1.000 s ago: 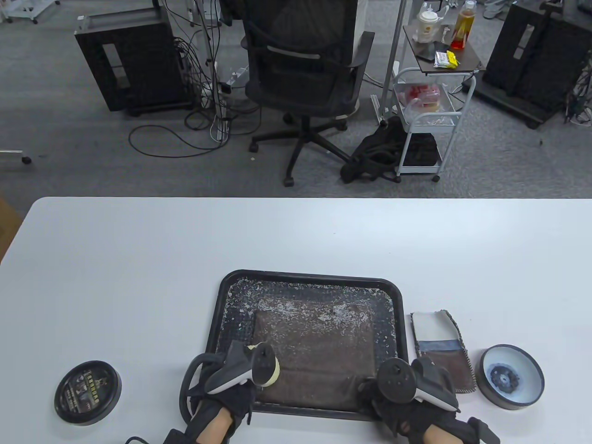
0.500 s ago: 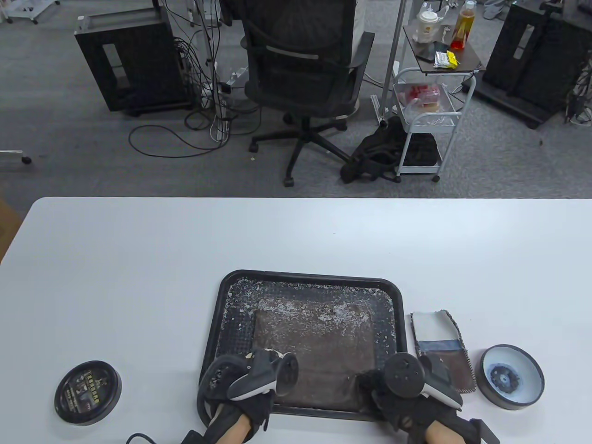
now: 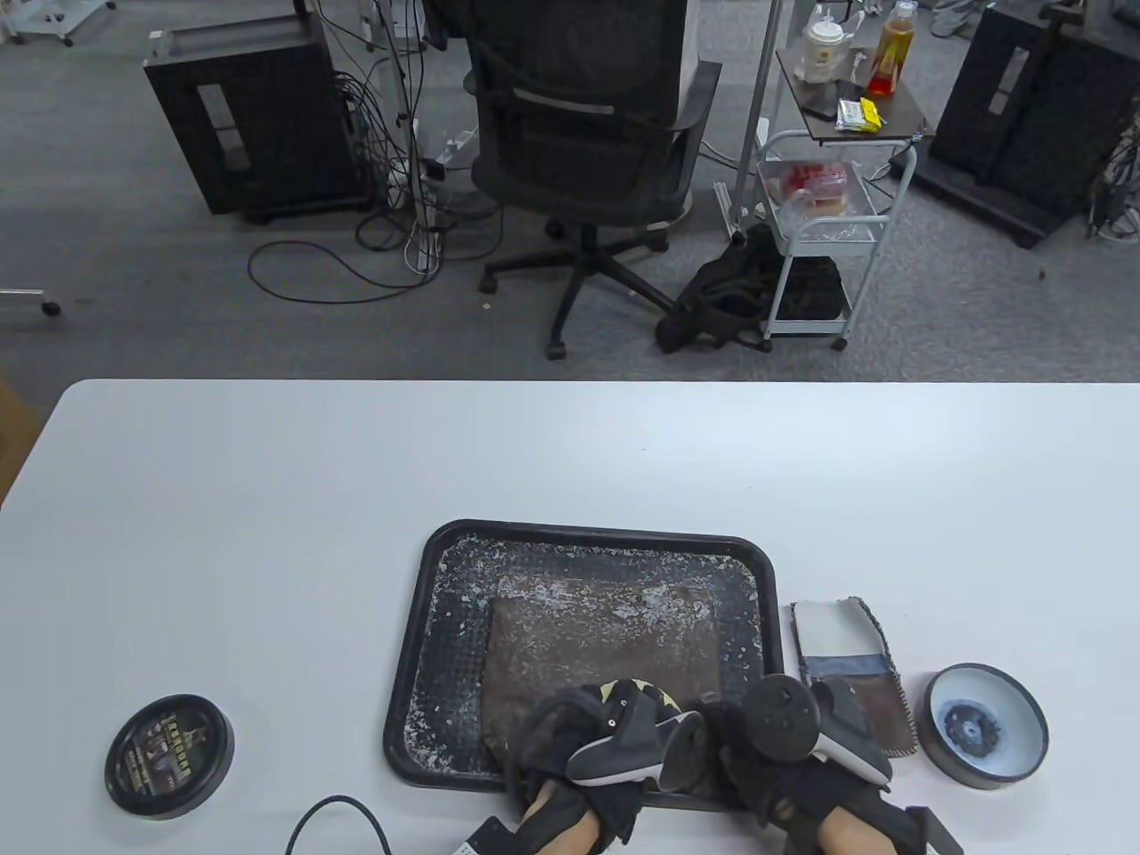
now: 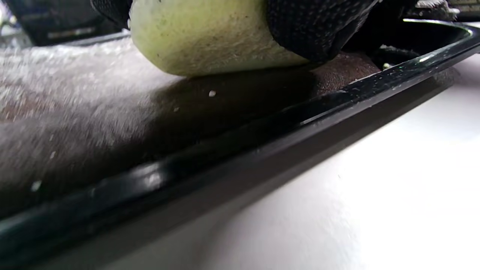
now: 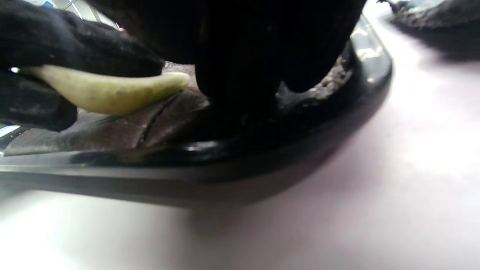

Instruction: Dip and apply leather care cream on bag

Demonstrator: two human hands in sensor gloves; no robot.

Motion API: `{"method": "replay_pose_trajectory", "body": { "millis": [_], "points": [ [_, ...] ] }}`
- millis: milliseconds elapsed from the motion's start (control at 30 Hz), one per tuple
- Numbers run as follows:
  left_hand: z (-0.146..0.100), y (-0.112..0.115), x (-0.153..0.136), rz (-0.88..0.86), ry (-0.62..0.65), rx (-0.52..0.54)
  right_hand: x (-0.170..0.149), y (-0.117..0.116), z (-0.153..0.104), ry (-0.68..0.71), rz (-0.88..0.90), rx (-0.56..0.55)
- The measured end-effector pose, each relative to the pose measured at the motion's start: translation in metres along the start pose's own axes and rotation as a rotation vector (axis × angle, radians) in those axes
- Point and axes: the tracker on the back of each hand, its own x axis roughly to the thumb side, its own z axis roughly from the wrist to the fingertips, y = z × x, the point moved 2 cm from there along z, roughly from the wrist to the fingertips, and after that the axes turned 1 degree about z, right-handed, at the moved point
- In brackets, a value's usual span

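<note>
Pressing a pale yellow sponge [image 4: 210,37] onto the brown leather bag [image 3: 606,650], the left hand [image 3: 588,757] has its gloved fingers [image 4: 318,26] closed over the sponge's top; the sponge's lower face touches the leather near the bag's near edge. The right hand [image 3: 793,748] rests just beside it, at the near right corner of the black tray [image 3: 427,570]; its fingers [image 5: 243,56] bear down on the bag's near right corner, but how far they curl cannot be told. The bag lies flat inside the tray, its far half flecked with white residue, with a strip of bare tray floor along the left and far sides. The tray's raised rim [image 4: 375,86] runs close below both hands, parallel to the near edge of the white surface [image 3: 267,499]. To the right of the tray lie a cloth pouch [image 3: 846,641] and, beyond it, the open cream tin [image 3: 984,726]; the tin's black lid [image 3: 169,757] sits well apart to the left. Broad bare surface extends beyond the tray's far rim.
</note>
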Motion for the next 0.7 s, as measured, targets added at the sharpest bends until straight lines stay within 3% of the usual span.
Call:
{"method": "replay_pose_trajectory", "body": {
  "millis": [133,433,700],
  "points": [
    [0.001,-0.001,0.009,-0.194,0.057,0.054,0.000,0.000,0.000,-0.005,-0.001,0.002],
    [-0.010,0.000,0.023,0.037,0.138,0.096,0.000,0.000,0.000,-0.013,-0.008,0.003],
    [-0.024,0.004,0.030,0.090,0.155,0.086,0.008,0.000,0.000,-0.022,-0.080,-0.006]
  ]
}}
